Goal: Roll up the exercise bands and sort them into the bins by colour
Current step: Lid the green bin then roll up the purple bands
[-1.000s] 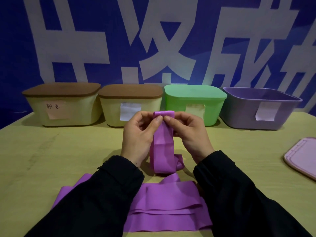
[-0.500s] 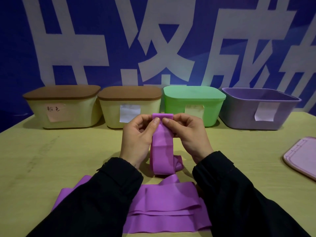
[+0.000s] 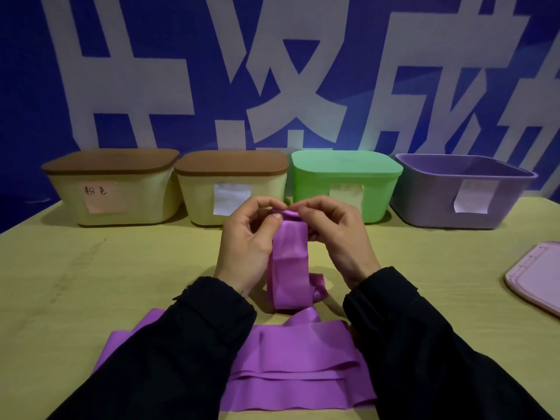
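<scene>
Looks like the roll's just getting started: both hands, left (image 3: 247,242) and right (image 3: 335,237), pinch the purple band's (image 3: 289,262) top end above the table (image 3: 91,283), rest hanging down, so next keep winding tight.

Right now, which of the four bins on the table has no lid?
The purple plastic bin at the far right; the two cream bins and green bin are lidded.

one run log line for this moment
step: rolling purple band | left hand: pinches top | right hand: pinches top | purple bin: open | other bins: lidded
</scene>
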Demonstrator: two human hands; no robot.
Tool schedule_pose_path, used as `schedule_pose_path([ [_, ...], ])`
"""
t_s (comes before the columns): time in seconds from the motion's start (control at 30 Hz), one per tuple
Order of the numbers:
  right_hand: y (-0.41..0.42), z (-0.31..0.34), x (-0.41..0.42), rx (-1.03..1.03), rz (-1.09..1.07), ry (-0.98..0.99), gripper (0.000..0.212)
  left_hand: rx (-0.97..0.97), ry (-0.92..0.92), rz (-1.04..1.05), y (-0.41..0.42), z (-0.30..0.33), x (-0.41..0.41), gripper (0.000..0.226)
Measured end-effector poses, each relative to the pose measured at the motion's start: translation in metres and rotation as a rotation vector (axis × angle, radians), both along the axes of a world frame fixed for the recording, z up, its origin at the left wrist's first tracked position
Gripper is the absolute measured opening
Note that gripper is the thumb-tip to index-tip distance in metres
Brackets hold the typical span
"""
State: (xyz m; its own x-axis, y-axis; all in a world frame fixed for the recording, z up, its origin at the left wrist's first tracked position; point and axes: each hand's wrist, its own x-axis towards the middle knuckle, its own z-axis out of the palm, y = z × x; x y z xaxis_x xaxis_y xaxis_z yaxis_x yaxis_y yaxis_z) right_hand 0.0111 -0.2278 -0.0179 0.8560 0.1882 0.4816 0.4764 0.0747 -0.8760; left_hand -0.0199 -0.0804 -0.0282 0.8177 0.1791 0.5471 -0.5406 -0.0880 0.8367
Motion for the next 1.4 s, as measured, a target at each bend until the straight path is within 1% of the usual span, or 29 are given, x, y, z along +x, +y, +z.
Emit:
schedule_pose_path([
  [0.07, 0.001, 0.001, 0.000, 0.015, 0.007, 0.023, 0.006, 0.041, -0.025, 0.021, 0.000, 0.000, 0.000, 0.020],
  [0.17, 0.003, -0.002, 0.003, 0.031, 0.039, 0.042, 0.011, 0.008, -0.029, 0.008, 0.002, -0.001, 0.001, 0.010],
  [0.23, 0.003, -0.002, 0.004, 0.023, 0.033, 0.008, 0.008, -0.017, -0.034, -0.013, 0.003, -0.001, 0.000, 0.010],
  [0.33, 0.001, -0.003, 0.005, 0.018, 0.038, -0.034, 0.007, 0.012, -0.039, 0.010, 0.001, 0.000, -0.001, 0.004],
  [0.4, 0.001, -0.003, 0.006, 0.019, 0.070, -0.033, 0.010, 0.023, -0.030, 0.022, -0.001, -0.001, 0.000, 0.014],
  [0.47, 0.001, -0.004, 0.008, 0.010, 0.094, -0.039, 0.012, -0.015, -0.012, 0.014, 0.000, 0.000, 0.001, 0.025],
  [0.5, 0.001, -0.004, 0.008, 0.004, 0.095, -0.051, 0.012, -0.023, -0.009, 0.014, 0.001, 0.001, 0.000, 0.026],
  [0.57, 0.001, -0.004, 0.007, 0.003, 0.090, -0.079, 0.013, 0.022, -0.038, 0.011, 0.002, 0.004, -0.001, 0.019],
  [0.67, -0.001, -0.004, 0.006, 0.010, 0.107, -0.084, 0.014, 0.072, -0.067, 0.016, 0.004, 0.004, -0.001, 0.019],
  [0.73, -0.001, -0.003, 0.006, 0.020, 0.124, -0.064, 0.012, 0.075, -0.076, 0.013, 0.005, 0.003, 0.000, 0.021],
  [0.8, -0.001, -0.002, 0.006, 0.044, 0.134, -0.016, 0.014, 0.079, -0.080, -0.001, 0.005, 0.003, 0.001, 0.022],
  [0.87, -0.001, -0.003, 0.008, 0.038, 0.131, -0.003, 0.014, 0.086, -0.077, -0.001, 0.005, 0.002, 0.002, 0.020],
  [0.93, -0.002, -0.003, 0.009, 0.022, 0.117, -0.022, 0.011, 0.067, -0.077, -0.016, 0.004, 0.002, 0.001, 0.017],
  [1.07, -0.003, -0.003, 0.009, 0.030, 0.100, -0.047, 0.012, 0.002, -0.058, -0.046, 0.001, 0.003, -0.002, 0.011],
  [1.2, -0.003, -0.004, 0.009, 0.032, 0.129, -0.017, 0.011, 0.014, -0.035, -0.012, 0.002, 0.003, 0.000, 0.015],
  [1.3, -0.003, -0.003, 0.010, 0.028, 0.124, 0.015, 0.014, 0.051, -0.061, 0.015, 0.004, 0.001, 0.001, 0.023],
  [1.4, -0.003, -0.004, 0.011, 0.000, 0.108, 0.005, 0.012, 0.105, -0.093, 0.057, 0.005, 0.001, 0.002, 0.030],
])
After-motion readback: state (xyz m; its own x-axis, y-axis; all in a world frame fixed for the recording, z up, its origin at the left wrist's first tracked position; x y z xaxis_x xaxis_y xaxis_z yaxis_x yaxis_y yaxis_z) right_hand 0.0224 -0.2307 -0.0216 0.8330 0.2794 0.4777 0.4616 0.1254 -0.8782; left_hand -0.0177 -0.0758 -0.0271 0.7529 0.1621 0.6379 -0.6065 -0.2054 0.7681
